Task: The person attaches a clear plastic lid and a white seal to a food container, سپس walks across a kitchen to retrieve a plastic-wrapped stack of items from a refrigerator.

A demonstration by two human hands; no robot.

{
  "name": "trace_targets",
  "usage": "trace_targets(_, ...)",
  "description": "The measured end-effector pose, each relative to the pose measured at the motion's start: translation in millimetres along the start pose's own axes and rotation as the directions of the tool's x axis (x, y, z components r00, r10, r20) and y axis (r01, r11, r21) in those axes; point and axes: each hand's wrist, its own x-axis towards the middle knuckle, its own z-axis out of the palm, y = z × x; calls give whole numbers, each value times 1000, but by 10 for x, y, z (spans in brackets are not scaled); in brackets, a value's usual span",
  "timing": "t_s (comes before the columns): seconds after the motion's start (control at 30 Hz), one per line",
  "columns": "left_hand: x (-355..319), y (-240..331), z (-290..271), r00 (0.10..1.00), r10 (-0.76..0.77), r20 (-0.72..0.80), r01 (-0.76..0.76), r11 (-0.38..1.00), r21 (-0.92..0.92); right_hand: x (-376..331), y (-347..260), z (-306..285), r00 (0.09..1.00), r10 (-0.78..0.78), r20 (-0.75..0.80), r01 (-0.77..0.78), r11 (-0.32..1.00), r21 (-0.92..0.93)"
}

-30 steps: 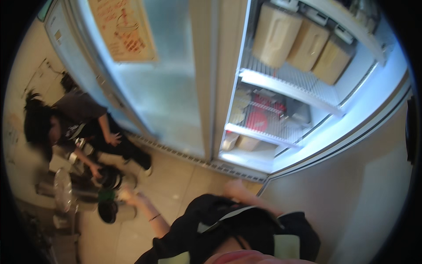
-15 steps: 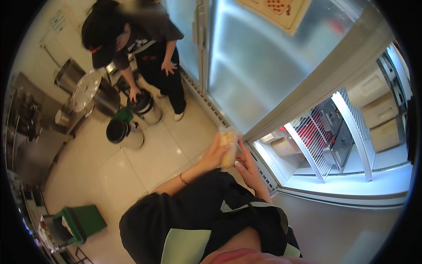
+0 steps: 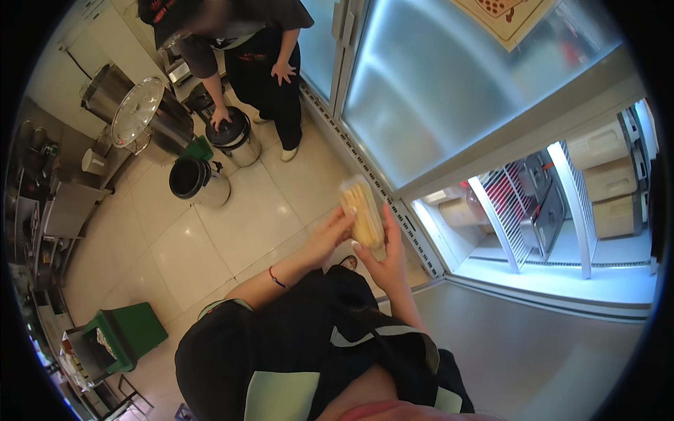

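Observation:
Between my two hands is a clear plastic box [image 3: 363,208] of pale yellow strips, tilted in front of my body. My left hand [image 3: 328,237] grips its left side, the thumb lying on the front. Along the lower right side, my right hand [image 3: 387,264] closes round it with fingers and thumb. What the strips are, I cannot tell. Just right of my hands stands an open lit fridge [image 3: 491,295], with wire shelves [image 3: 503,221], pale lidded tubs [image 3: 609,181] and metal containers [image 3: 546,217] inside.
A person [image 3: 260,77] bends at the far left, one hand on a lidded steel bucket [image 3: 239,144]. Near it stand an open-topped bucket [image 3: 210,188] and a large steel pot [image 3: 168,123]. A green bin [image 3: 140,337] is lower left. A frosted fridge door [image 3: 449,98] rises ahead.
The box has tipped so more of its yellow contents shows, and it has risen slightly. My right fingers have spread further along its side. The view has shifted a little.

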Motion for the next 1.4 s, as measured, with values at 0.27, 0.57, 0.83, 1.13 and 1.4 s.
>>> trace_targets(0.27,-653,419,322,949,170,-266,-226,954,-195,-164,-489,127,901,-324,289,382,908,-172)
trace_targets(0.57,-962,246,291,923,174,-344,-232,963,-137,-548,-580,107,884,-313,348,393,900,-189)
trace_targets(0.83,-1151,81,419,912,205,-355,-274,949,-156,-652,-572,3,782,-488,387,577,802,-154)
trace_targets(1.13,-1242,-163,367,899,244,-363,-288,955,-72,-721,-422,43,817,-419,397,465,885,-22)
trace_targets(1.4,-1343,-495,392,832,439,-340,-232,831,505,-775,-531,219,907,-258,333,245,966,79)
